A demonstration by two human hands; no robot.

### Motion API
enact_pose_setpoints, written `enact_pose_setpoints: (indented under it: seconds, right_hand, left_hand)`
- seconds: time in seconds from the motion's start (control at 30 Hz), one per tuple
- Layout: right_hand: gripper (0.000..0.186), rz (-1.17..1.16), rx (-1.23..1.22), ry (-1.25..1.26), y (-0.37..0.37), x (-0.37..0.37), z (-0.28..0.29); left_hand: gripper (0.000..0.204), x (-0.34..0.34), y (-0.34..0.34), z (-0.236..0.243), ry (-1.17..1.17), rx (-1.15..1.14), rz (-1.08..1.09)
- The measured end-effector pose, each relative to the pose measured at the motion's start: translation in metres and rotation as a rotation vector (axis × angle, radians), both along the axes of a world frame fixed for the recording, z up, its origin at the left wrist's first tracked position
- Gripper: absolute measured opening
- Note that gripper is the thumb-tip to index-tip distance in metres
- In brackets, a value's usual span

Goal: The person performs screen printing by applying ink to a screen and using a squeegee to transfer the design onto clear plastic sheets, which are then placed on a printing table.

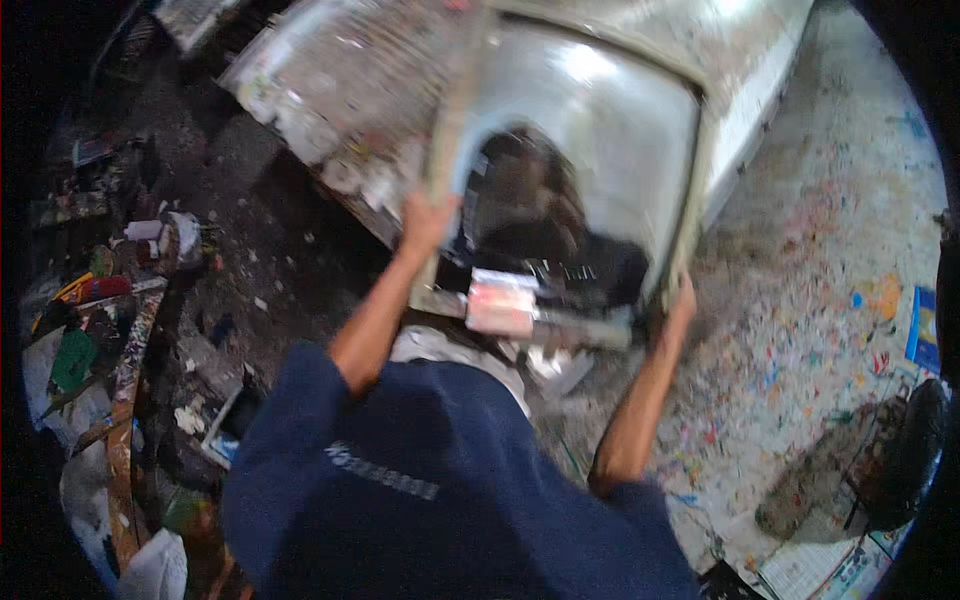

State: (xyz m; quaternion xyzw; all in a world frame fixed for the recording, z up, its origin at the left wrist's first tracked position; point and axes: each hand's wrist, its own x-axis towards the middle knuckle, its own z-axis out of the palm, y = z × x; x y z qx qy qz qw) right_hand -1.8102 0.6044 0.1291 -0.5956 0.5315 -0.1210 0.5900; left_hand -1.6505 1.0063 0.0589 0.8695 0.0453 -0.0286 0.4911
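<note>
A large rectangular framed panel (630, 150) with a glossy, mirror-like surface is tilted up before me, between my two arms. Its beige frame is worn, and a dark reflection fills part of the surface. My left hand (428, 220) is closed around the frame's left side. On the right side, lower down, my right hand (681, 302) grips the frame, its fingers partly hidden behind it. A pinkish-white patch (503, 303) sits on the near edge of the panel; blur hides what it is.
Beyond the panel stands a paint-stained table (350, 70). Paint specks cover the pale floor (790, 300) at right, where a black bag-like object (908, 455) lies. At left are a paint-splattered wooden strip (130, 420), clutter and a white bag (155, 568).
</note>
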Motion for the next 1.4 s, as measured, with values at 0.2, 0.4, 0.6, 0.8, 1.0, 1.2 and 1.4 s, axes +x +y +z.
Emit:
enact_pose_setpoints:
  seconds: [0.2,0.4,0.6,0.8,1.0,1.2,1.4]
  right_hand:
    - [0.062,0.63,-0.54,0.012,-0.089,0.12,-0.052]
    - [0.049,0.711,-0.445,-0.046,-0.112,0.175,-0.08]
    - [0.038,0.705,-0.398,-0.347,-0.123,0.178,-0.098]
    - [0.035,0.815,-0.391,-0.416,-0.127,0.166,-0.114]
    - [0.042,0.929,-0.402,-0.265,-0.11,0.17,-0.113]
    - [0.051,0.929,-0.567,-0.142,-0.11,0.162,-0.129]
    - [0.033,0.716,-0.697,-0.097,-0.048,0.092,-0.092]
  left_hand:
    - [0.037,-0.109,-0.06,-0.004,0.144,-0.134,0.465]
    - [0.041,-0.162,-0.122,-0.003,0.014,-0.101,0.597]
    - [0.055,-0.191,-0.151,-0.01,-0.076,-0.044,0.719]
    - [0.069,-0.214,-0.143,-0.042,0.034,0.052,0.793]
    - [0.085,-0.219,-0.126,-0.041,0.205,0.114,0.681]
    - [0.086,-0.222,-0.109,-0.027,0.358,0.186,0.435]
    - [0.072,-0.223,-0.048,-0.019,0.35,0.019,-0.037]
